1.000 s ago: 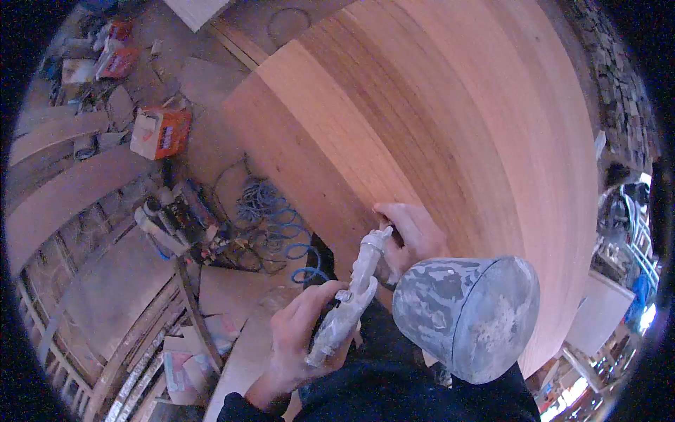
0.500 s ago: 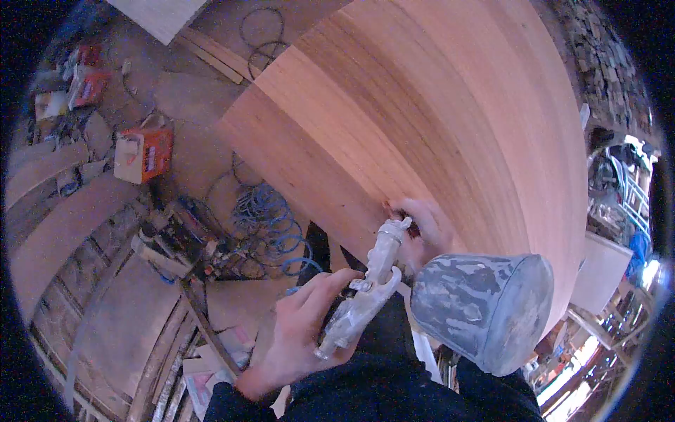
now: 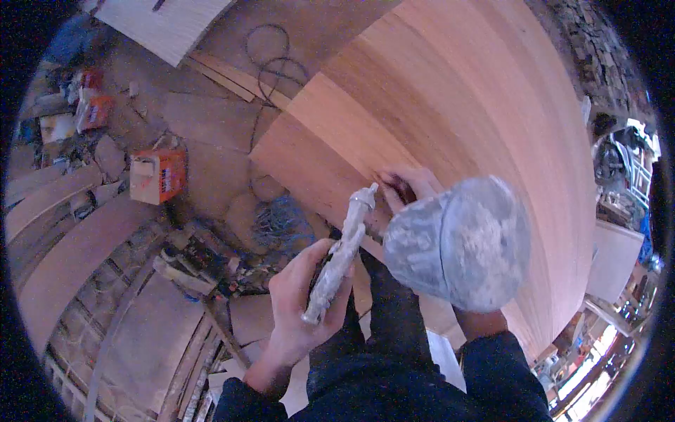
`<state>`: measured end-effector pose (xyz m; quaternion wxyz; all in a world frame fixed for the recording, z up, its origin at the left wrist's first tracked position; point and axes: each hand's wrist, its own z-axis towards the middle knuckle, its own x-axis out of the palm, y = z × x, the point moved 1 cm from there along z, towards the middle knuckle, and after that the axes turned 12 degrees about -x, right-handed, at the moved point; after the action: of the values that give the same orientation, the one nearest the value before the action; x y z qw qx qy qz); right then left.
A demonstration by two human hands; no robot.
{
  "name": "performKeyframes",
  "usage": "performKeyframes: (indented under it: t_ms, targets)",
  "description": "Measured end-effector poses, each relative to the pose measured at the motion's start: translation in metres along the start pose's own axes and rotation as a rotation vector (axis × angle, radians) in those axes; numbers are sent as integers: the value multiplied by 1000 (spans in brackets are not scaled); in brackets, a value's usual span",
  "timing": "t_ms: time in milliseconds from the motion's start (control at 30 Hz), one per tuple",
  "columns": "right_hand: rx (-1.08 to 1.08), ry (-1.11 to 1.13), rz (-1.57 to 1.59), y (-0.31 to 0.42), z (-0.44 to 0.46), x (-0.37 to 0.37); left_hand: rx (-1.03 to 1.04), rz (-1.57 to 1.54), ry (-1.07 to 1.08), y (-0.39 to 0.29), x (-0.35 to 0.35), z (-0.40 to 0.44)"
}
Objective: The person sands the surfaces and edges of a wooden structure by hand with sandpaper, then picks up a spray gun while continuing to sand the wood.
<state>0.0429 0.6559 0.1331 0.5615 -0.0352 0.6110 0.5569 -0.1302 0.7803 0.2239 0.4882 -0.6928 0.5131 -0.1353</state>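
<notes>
My left hand [image 3: 299, 299] is closed around the handle of a whitish, paint-crusted spray gun [image 3: 344, 243]. Its grey, blotchy cup [image 3: 457, 243] hangs to the right and blocks part of the view. Just beyond the gun's front end, my right hand [image 3: 418, 184] has its fingers curled together over the wooden panel [image 3: 436, 112]. Whatever those fingers pinch is too dark and small to make out, and the cup covers the right wrist. The panel has broad stripes of lighter and darker reddish wood.
A coil of blue hose [image 3: 281, 225] lies on the floor left of the panel. Farther left stand an orange-and-tan box [image 3: 158, 176] and curved boards [image 3: 91, 235]. A pale board [image 3: 165, 24] is at the top, and a white panel [image 3: 615, 260] at the right.
The spray gun has tilted, and its cup has swung upward in view, with its base now turned more towards me. My right hand has shifted slightly up. The whole view has shifted a little.
</notes>
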Motion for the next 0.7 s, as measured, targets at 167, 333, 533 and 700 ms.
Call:
performKeyframes:
  t_ms: [167,333,533,700]
  targets:
    - [162,7,295,13,53,33,95,34,-92,-4,-6,16]
    - [156,-21,290,-1,48,43,-25,-90,-55,8,-14,19]
    - [-9,115,342,24,108,47,4,-63,-64,13,-16,22]
    - [-16,67,517,-27,28,44,12,-42,-64,15,-22,21]
